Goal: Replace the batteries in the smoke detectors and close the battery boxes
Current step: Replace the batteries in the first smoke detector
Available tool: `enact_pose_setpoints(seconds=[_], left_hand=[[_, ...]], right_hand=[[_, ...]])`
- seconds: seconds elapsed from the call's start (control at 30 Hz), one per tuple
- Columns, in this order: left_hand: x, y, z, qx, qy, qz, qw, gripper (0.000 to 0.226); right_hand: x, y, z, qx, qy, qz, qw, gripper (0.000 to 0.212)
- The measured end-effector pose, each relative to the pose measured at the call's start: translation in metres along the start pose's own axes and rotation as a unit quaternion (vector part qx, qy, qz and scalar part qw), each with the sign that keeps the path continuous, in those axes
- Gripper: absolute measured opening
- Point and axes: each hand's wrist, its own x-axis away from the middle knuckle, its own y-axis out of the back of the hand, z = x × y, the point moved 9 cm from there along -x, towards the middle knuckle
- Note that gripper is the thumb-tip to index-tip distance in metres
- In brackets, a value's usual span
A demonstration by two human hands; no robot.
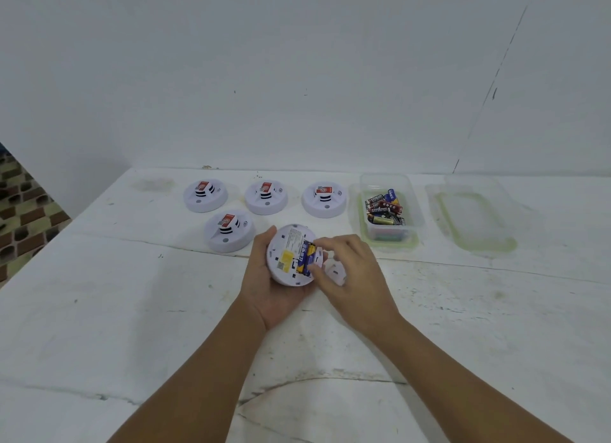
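Note:
My left hand (269, 294) grips a white round smoke detector (286, 255), held underside up above the table. Its battery box is open and blue-and-yellow batteries (305, 256) lie inside. My right hand (353, 270) pinches at those batteries with thumb and forefinger. The small white battery cover (335, 270) lies on the table just right of the detector, partly hidden by my right hand. Several more white smoke detectors with red labels stand face up behind: three in a row (205, 195) (266, 197) (324, 199) and one nearer (228, 230).
A clear plastic box (390, 211) with a green rim holds several loose batteries at the back right. Its clear lid (472, 214) lies flat further right. The white table (132, 310) ends at a wall behind and drops off on the left to a patterned floor.

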Motion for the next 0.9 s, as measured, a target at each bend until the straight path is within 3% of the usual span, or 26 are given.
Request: enact_pose_setpoints(seconds=[0.43,0.9], left_hand=[[-0.002,-0.005,0.002,-0.032,0.016,0.008,0.999,0.056],[-0.004,-0.001,0.004,-0.052,0.017,0.004,0.998,0.052]], right_hand=[[-0.014,-0.010,0.011,0.102,0.018,0.060,0.993,0.042],[-0.014,-0.015,-0.003,0.021,-0.020,0.059,0.998,0.045]])
